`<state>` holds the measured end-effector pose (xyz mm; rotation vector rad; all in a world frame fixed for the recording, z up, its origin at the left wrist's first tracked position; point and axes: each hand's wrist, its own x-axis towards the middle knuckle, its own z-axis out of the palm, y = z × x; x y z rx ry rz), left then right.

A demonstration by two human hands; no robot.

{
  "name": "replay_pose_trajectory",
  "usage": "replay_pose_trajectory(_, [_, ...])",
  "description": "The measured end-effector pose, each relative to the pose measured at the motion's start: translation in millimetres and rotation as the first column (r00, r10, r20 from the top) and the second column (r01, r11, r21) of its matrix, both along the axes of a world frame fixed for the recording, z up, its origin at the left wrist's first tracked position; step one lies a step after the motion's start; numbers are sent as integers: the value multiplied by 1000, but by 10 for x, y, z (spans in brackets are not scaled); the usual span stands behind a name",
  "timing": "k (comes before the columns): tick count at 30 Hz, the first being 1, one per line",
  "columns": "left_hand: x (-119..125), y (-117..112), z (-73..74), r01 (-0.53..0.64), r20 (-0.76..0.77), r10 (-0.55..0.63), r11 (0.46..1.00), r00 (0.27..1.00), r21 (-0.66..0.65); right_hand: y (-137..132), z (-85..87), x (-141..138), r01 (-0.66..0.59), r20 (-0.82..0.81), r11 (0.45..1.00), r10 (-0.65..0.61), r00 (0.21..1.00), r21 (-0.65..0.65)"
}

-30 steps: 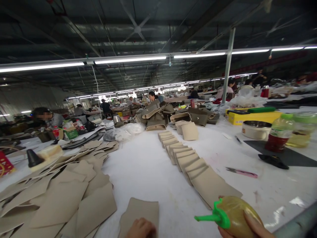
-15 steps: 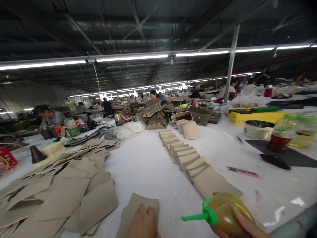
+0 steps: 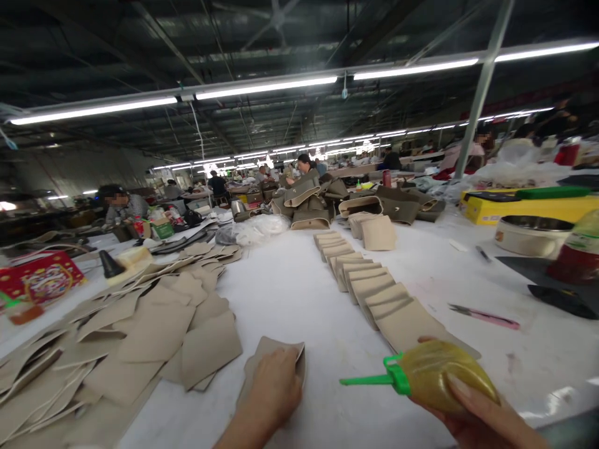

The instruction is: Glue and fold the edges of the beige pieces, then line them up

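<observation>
My right hand [image 3: 472,415] grips a soft yellow squeeze bottle [image 3: 440,374] with a green nozzle that points left, low over the white table [image 3: 290,293]. My left hand [image 3: 274,390] lies flat on a beige cut leather piece [image 3: 276,355] at the near table edge, its fingers pressed down on it. A row of overlapping beige pieces [image 3: 369,284] runs away from the bottle toward the far end. A loose spread of the same beige pieces [image 3: 140,330] covers the table to the left.
A pink-handled tool [image 3: 484,316] lies right of the row. At far right stand a metal bowl [image 3: 531,234], a bottle [image 3: 578,252], a black mat and a yellow box [image 3: 515,209]. Olive bags [image 3: 327,206] pile at the far end. Other people work at other tables.
My left hand has slid forward onto the beige piece. The bottle has shifted left and up a little. The view has tilted down and to the left.
</observation>
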<state>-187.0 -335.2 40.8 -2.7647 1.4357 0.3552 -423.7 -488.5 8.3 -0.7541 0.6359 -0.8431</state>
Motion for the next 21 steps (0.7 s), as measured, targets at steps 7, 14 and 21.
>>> replay_pose_trajectory(7, [143, 96, -18, 127, -40, -128, 992, 991, -27, -36, 84, 297, -178, -385, 801, -70, 920, -572])
replay_pose_trajectory(14, [98, 94, -49, 143, -54, -147, 987, 988, -80, 121, 127, 656, -331, -455, 463, -186, 871, -822])
replay_pose_trajectory(21, [71, 107, -66, 119, -63, -126, 987, 990, -105, 7, 63, 764, -432, -465, 180, -231, 855, -884])
